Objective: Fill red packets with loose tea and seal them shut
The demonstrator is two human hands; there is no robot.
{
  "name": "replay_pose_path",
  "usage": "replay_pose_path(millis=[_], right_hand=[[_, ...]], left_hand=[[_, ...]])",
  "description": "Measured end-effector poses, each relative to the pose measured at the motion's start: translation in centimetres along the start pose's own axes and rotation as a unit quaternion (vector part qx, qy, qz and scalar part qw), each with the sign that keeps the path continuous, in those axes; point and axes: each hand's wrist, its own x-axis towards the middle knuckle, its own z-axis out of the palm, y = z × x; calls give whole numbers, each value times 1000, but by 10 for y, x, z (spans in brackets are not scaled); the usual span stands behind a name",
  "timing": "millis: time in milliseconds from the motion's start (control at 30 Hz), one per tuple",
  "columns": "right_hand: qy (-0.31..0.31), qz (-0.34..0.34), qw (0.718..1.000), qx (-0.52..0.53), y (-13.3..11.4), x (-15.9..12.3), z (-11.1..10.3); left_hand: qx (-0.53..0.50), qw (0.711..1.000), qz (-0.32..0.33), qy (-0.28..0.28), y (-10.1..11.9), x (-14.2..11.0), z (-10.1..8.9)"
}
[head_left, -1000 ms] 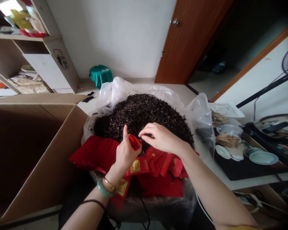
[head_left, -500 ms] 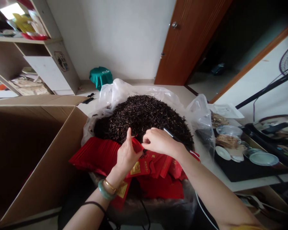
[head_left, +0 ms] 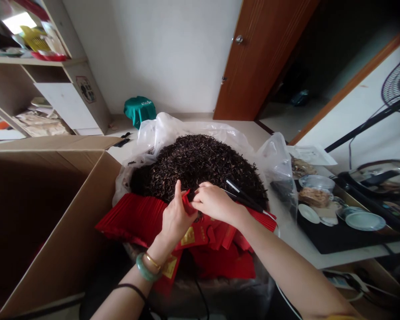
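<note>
My left hand (head_left: 176, 218) grips a small red packet (head_left: 187, 202) between thumb and fingers, its index finger pointing up. Against the packet's top edge is my right hand (head_left: 213, 202), fingers bent and pressed together; what they hold is hidden, though dark bits show beneath them. Both hands are in front of a large heap of dark, twisted tea leaves (head_left: 200, 155) in a clear plastic bag (head_left: 165, 126). A tight row of red packets (head_left: 133, 218) lies left of my hands, and loose gold-printed packets (head_left: 203, 233) spread below them.
A black bar-shaped tool (head_left: 242, 193) with a pale edge lies on the leaves at right. An open cardboard box (head_left: 83, 191) stands at left. On the right, a side table (head_left: 340, 243) carries dishes (head_left: 309, 213) and plastic tubs (head_left: 316, 182). A teal-covered stool (head_left: 140, 109) is behind.
My right hand has shifted slightly left and down, closer over the packet's top. My left hand stays nearly in place with the packet. The view has turned a little.
</note>
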Motion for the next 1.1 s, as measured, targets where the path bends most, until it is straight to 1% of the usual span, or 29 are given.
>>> replay_pose_path(millis=[33, 100, 167, 200, 267, 333, 433, 533, 633, 700, 800, 867, 900, 1033, 1100], right_hand=[[13, -1, 1000, 16, 2, -2, -3], [65, 6, 997, 47, 5, -4, -7], [116, 22, 991, 61, 7, -4, -8], [127, 25, 990, 58, 8, -2, -6], [116, 15, 992, 38, 7, 3, 0], [80, 8, 997, 5, 5, 10, 7], [26, 24, 998, -52, -2, 20, 12], [-13, 42, 995, -94, -9, 27, 9], [-45, 40, 995, -86, -5, 24, -1], [-46, 11, 998, -41, 2, 19, -10], [6, -28, 999, 33, 12, 11, -20], [28, -39, 998, 49, 15, 10, -20], [24, -41, 998, 46, 14, 12, -17], [-26, -22, 999, 27, 10, 22, -3], [-15, -32, 999, 39, 9, 22, -3]], left_hand=[[2, 1000, -6, -1, 0, 0, 0], [9, 1000, -18, -2, 1, 1, 0], [13, 1000, -22, -3, 1, 1, -1], [13, 1000, -21, -4, 1, 1, -1], [7, 1000, -13, -8, 2, 0, -1], [1, 1000, -5, -12, 1, 0, 0], [-4, 1000, -2, -21, 1, 0, 0], [0, 1000, -3, -25, 0, 0, 1], [6, 1000, -3, -18, 0, 1, 2], [13, 1000, -9, -15, 0, 1, 1], [18, 1000, -21, -13, 1, 1, 0], [14, 1000, -23, -11, 2, 1, -1], [11, 1000, -24, -9, 2, 1, -1], [1, 1000, -21, -13, 2, 1, -2], [3, 1000, -25, -14, 2, 2, -3]])
